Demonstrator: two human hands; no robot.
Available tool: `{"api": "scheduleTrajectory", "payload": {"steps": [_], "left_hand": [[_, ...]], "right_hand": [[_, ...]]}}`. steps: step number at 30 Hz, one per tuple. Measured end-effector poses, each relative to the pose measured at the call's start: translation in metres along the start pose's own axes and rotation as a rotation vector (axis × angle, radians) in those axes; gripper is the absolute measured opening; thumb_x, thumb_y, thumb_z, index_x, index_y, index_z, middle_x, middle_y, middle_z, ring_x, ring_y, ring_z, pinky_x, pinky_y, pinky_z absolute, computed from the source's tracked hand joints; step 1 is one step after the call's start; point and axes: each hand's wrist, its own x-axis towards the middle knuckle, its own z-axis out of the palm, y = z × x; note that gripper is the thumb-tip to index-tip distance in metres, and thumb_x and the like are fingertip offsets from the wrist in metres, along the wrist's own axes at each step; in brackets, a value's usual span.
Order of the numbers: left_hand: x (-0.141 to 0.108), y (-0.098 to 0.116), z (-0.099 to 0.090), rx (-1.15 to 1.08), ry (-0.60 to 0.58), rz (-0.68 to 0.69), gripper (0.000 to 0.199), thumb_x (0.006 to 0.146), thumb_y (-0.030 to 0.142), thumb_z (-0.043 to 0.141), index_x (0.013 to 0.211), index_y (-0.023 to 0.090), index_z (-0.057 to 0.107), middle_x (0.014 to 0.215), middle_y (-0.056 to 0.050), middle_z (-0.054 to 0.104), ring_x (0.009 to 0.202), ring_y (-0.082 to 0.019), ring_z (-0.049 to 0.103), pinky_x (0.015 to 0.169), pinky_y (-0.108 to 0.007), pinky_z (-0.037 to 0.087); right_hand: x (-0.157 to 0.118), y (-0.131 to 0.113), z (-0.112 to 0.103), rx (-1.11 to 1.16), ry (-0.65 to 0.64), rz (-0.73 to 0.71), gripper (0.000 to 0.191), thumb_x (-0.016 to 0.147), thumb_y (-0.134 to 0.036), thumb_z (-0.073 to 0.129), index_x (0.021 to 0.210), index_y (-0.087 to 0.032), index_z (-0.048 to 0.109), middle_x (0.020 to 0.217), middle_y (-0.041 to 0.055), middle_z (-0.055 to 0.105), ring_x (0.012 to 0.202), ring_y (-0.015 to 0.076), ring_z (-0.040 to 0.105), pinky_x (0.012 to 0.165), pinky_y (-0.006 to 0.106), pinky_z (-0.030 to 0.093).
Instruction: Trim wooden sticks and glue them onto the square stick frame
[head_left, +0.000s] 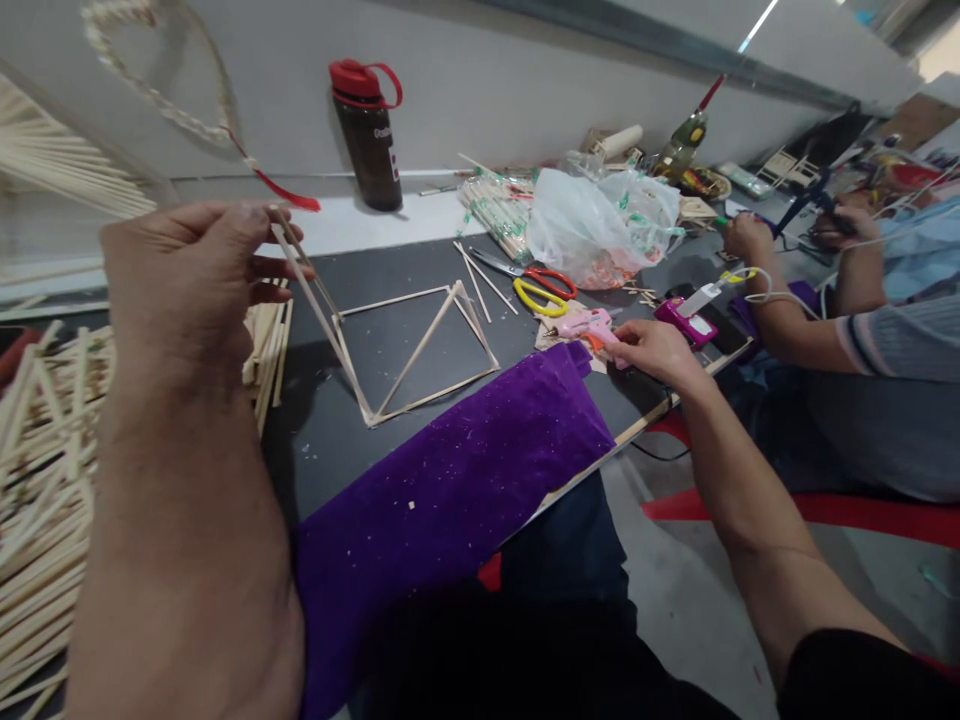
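Observation:
My left hand (217, 250) pinches the raised corner of a frame of thin wooden sticks (420, 395). The frame's base forms a four-sided outline on the dark table, and slanted sticks rise from it at both ends. To the right, my right hand (652, 350) is closed around the handle of a pink glue gun (589, 325), whose nozzle points left. Beneath the glue gun lies a scrap of brownish material. In front of the frame a purple cloth (465, 450) covers the table edge, dotted with small pale specks.
Scissors (536, 285) with red and yellow handles lie behind the glue gun, near a white plastic bag (600, 220). A dark bottle (367, 140) with a red lid stands by the wall. Piled sticks (45, 520) fill the left. At right, a co-worker's hands (750, 240) hold a tool.

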Motion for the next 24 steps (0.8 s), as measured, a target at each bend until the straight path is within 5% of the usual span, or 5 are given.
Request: {"api": "scheduleTrajectory", "payload": {"steps": [4, 14, 20, 24], "left_hand": [[-0.002, 0.006, 0.001, 0.002, -0.001, -0.002, 0.016, 0.073, 0.016, 0.061, 0.076, 0.018, 0.076, 0.075, -0.002, 0.071, 0.05, -0.009, 0.063, 0.034, -0.014, 0.04], [-0.002, 0.009, 0.0, 0.0, -0.009, -0.033, 0.015, 0.069, 0.014, 0.062, 0.076, 0.015, 0.075, 0.072, -0.002, 0.069, 0.048, -0.01, 0.063, 0.033, -0.014, 0.039], [0.0, 0.006, -0.001, 0.064, 0.001, -0.054, 0.013, 0.072, 0.021, 0.064, 0.078, 0.018, 0.075, 0.074, 0.0, 0.07, 0.052, -0.009, 0.064, 0.035, -0.014, 0.041], [0.002, 0.005, -0.001, 0.051, 0.015, -0.073, 0.011, 0.071, 0.022, 0.066, 0.077, 0.017, 0.075, 0.072, 0.0, 0.07, 0.049, -0.01, 0.062, 0.034, -0.016, 0.04]], "right_hand": [[0.009, 0.008, 0.004, 0.129, -0.08, 0.061, 0.024, 0.066, -0.041, 0.069, 0.073, -0.018, 0.071, 0.055, 0.0, 0.064, 0.056, 0.0162, 0.059, 0.052, 0.024, 0.038], [0.01, 0.005, 0.0, 0.392, 0.082, 0.093, 0.024, 0.066, -0.038, 0.065, 0.075, -0.015, 0.064, 0.057, 0.0002, 0.061, 0.048, 0.0121, 0.05, 0.046, 0.024, 0.035], [0.017, 0.004, 0.007, 0.439, 0.298, -0.002, 0.034, 0.067, -0.035, 0.066, 0.095, -0.016, 0.067, 0.08, 0.002, 0.067, 0.064, 0.0145, 0.057, 0.057, 0.026, 0.045], [0.02, -0.01, 0.009, 0.529, 0.598, -0.175, 0.036, 0.069, -0.029, 0.066, 0.102, -0.015, 0.064, 0.089, 0.0034, 0.067, 0.076, 0.0165, 0.062, 0.067, 0.03, 0.049]]}}
